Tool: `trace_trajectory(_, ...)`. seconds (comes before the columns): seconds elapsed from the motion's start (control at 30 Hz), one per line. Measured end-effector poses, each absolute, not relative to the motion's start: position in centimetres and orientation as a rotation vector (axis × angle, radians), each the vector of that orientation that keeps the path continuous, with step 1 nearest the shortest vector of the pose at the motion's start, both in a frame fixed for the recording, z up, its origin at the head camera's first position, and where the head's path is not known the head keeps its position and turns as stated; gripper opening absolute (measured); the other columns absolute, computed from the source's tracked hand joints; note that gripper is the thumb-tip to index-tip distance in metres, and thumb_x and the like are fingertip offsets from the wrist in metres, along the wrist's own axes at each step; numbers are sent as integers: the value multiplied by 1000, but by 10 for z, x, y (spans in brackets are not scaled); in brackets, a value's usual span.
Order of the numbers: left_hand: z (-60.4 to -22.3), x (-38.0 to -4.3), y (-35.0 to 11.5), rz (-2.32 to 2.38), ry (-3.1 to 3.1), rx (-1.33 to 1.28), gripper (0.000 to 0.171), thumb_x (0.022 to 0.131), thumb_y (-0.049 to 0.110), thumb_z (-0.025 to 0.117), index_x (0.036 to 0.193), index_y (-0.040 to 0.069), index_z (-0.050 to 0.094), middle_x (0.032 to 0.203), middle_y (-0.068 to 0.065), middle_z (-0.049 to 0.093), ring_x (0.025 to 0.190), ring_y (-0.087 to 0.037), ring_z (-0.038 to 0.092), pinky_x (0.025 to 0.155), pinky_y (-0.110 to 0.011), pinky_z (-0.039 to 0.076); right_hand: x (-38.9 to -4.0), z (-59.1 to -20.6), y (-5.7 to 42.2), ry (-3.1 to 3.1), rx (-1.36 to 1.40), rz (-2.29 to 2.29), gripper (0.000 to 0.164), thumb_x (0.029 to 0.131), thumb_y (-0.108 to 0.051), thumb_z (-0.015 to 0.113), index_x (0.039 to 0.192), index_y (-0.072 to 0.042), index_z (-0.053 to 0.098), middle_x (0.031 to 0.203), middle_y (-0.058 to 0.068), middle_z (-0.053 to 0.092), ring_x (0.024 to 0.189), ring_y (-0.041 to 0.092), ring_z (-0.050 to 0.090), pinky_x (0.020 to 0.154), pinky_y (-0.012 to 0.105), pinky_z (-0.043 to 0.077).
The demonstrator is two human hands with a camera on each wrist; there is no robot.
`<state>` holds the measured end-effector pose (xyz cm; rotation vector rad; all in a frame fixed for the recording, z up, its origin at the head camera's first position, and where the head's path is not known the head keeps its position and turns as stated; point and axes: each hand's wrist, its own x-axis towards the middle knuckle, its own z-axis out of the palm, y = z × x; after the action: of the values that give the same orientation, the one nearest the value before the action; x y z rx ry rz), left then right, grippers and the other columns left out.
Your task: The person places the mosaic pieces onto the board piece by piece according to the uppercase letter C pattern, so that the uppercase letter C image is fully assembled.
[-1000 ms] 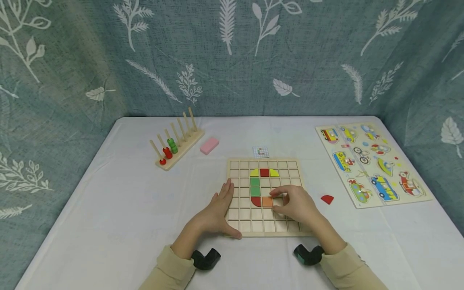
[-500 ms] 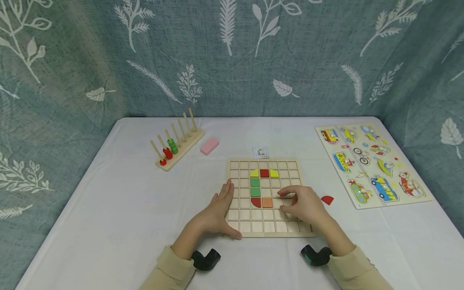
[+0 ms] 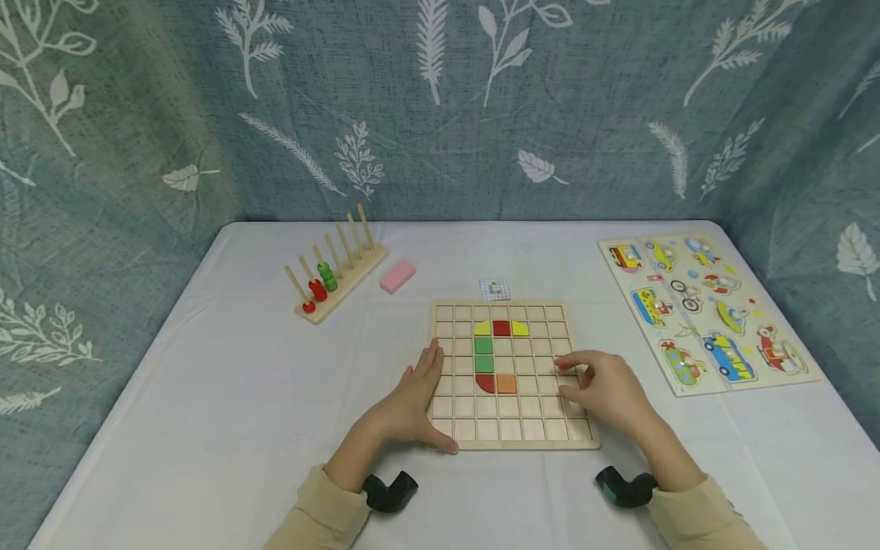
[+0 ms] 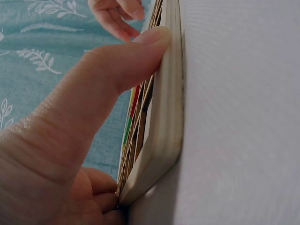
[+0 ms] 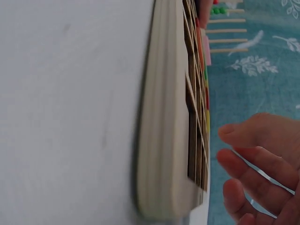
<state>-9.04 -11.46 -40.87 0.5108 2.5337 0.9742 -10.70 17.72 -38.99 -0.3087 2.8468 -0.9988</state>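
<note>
A wooden grid board [image 3: 512, 444] lies in the middle of the table. Set in its cells are a red square [image 3: 502, 328], two yellow quarter-round pieces [image 3: 520, 329], two green squares [image 3: 484, 354], a red quarter-round piece [image 3: 485, 383] and an orange square [image 3: 506, 383]. My left hand [image 3: 406, 401] rests along the board's left side with fingers straight, its thumb [image 4: 117, 65] on the front rim. Over the board's right edge hovers my right hand [image 3: 612, 388], thumb and index finger apart, nothing visible between them.
Behind the board lies a small pattern card [image 3: 495, 289]. A pink block [image 3: 397, 276] and a peg stand [image 3: 344, 279] with red and green beads are at the back left. A vehicle picture puzzle [image 3: 708, 313] occupies the right side.
My right hand has moved right from the orange square to the board's right edge. A loose red quarter-round piece on the table there is now hidden behind it. The left hand stays put.
</note>
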Motion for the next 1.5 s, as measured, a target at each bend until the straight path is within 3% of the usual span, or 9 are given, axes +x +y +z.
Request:
trace_trajectory(0.23,-409,-91,-115,976,2531,513,132,51,33,90,144,-5,3,152,-14,-8,138,-23,-7,110,-45,5,-107,-389,191,2889,-309,-962,31,71,-8,73,101,-7,69,87,1,65,60,13,46,49,25,37)
trace_trajectory(0.47,-409,-91,-115,976,2530,514,132,51,33,89,143,-6,3,152,-14,-8,138,-24,-7,110,-45,5,-107,-387,206,2910,-295,-924,30,72,-6,72,101,-7,69,66,0,52,57,14,42,48,25,34)
trace_trajectory(0.87,-410,-91,-116,975,2530,510,132,51,33,89,144,-5,3,152,-14,-8,138,-23,-7,110,-45,5,-110,-389,227,2957,-298,-857,30,70,-5,72,100,-5,69,88,7,64,63,15,47,52,26,37)
trace_trajectory(1.5,-408,-91,-116,982,2522,521,132,51,31,89,143,-6,2,151,-15,-8,138,-24,-8,110,-45,4,-116,-389,241,2909,-252,-781,32,69,-2,72,100,-5,69,86,8,62,66,18,47,53,29,37)
